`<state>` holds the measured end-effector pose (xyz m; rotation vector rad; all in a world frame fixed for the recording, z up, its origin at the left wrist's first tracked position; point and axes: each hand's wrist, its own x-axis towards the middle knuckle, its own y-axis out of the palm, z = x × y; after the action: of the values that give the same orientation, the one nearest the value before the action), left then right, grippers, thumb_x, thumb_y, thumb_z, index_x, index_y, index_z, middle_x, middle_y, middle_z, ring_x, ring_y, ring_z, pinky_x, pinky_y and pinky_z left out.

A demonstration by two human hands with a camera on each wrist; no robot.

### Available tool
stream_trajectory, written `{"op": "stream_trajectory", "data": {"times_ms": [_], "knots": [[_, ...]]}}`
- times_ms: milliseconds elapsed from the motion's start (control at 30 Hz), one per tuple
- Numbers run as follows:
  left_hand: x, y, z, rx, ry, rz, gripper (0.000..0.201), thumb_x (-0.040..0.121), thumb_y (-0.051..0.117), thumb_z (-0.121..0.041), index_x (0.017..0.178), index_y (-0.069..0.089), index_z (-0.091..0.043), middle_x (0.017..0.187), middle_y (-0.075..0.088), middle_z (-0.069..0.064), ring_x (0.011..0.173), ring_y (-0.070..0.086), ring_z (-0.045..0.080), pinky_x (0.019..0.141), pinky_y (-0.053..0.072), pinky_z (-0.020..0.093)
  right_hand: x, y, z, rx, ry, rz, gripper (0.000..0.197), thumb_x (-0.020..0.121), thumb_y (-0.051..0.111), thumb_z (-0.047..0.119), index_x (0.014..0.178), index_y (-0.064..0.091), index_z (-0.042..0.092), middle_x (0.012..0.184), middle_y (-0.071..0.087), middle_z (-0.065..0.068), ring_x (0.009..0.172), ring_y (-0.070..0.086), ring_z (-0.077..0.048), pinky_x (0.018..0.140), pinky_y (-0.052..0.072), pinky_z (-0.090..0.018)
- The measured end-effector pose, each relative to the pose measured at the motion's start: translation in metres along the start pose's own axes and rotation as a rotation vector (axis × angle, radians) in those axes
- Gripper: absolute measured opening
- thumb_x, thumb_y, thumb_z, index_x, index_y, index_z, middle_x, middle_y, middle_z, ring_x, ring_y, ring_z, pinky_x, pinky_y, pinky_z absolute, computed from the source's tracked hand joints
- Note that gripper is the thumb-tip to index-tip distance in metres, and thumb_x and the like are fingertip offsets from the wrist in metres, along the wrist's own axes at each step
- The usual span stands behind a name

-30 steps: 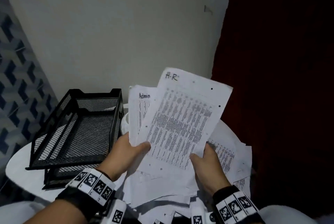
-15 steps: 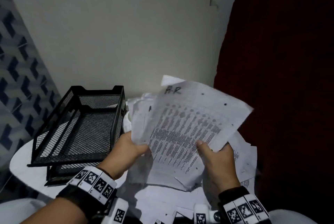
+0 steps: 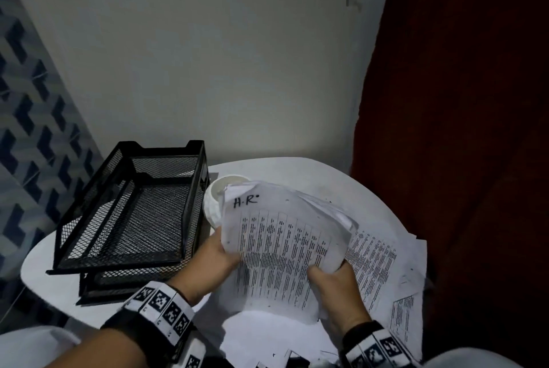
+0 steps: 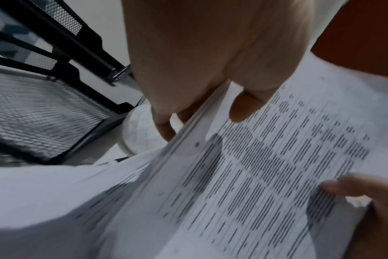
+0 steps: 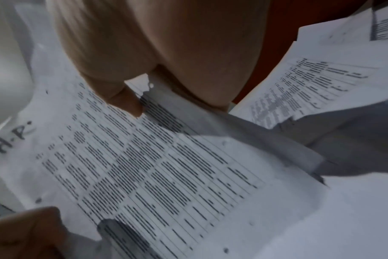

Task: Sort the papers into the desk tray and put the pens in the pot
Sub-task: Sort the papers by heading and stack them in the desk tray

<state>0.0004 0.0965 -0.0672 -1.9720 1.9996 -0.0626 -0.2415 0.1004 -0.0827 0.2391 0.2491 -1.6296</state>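
I hold a stack of printed papers (image 3: 279, 252) headed "H.R" low over the round white table (image 3: 350, 186). My left hand (image 3: 218, 252) grips the stack's left edge (image 4: 210, 108), thumb on top and fingers beneath. At the right edge (image 5: 157, 103) my right hand (image 3: 329, 275) pinches the same stack. The black mesh desk tray (image 3: 133, 213), two tiers high, stands to the left with its upper tier bare. A white pot (image 3: 217, 201) sits between the tray and the papers, partly hidden by them. No pens are visible.
More loose printed sheets (image 3: 383, 272) lie spread over the table's right and near side, some overhanging the edge. A dark red curtain (image 3: 460, 130) hangs close on the right. The pale wall (image 3: 222, 56) stands behind the table.
The stack has come down and flattened from nearly upright to low over the table. The sheet marked "Admin" behind it is no longer visible. The view has tilted, showing the table's far edge and the pot.
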Motion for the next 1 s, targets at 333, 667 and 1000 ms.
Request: {"op": "stream_trajectory", "data": {"times_ms": [333,667,1000], "knots": [[-0.001,0.015,0.02,0.125,0.013,-0.146,0.023,0.099,0.052,-0.027,0.119,0.059,-0.035,0.11,0.073,-0.011,0.105,0.068,0.008,0.096,0.056,0.044,0.009,0.004,0.009,0.096,0.105,-0.11,0.007,0.099,0.065,0.018,0.097,0.058,0.017,0.1,0.064,-0.017,0.098,0.067,-0.041,0.1,0.052,-0.055],[0.018,-0.117,-0.069,-0.058,0.119,-0.553,0.025,0.094,0.048,-0.01,0.106,0.063,-0.026,0.102,0.074,0.001,0.094,0.071,0.021,0.082,0.058,0.04,0.011,-0.009,0.045,0.279,0.053,-0.094,0.008,0.103,0.06,0.007,0.109,0.055,0.01,0.111,0.077,-0.015,0.106,0.072,-0.037,0.092,0.057,-0.054],[0.027,-0.245,0.015,-0.074,-0.284,-0.765,0.042,0.076,0.037,0.004,0.111,0.06,0.0,0.073,0.062,0.021,0.063,0.061,0.034,0.053,0.055,0.04,0.017,0.0,0.025,0.266,0.09,-0.006,0.128,-0.002,0.098,0.054,0.111,0.059,0.006,0.092,0.08,-0.011,0.098,0.072,-0.039,0.095,0.053,-0.065]]}}
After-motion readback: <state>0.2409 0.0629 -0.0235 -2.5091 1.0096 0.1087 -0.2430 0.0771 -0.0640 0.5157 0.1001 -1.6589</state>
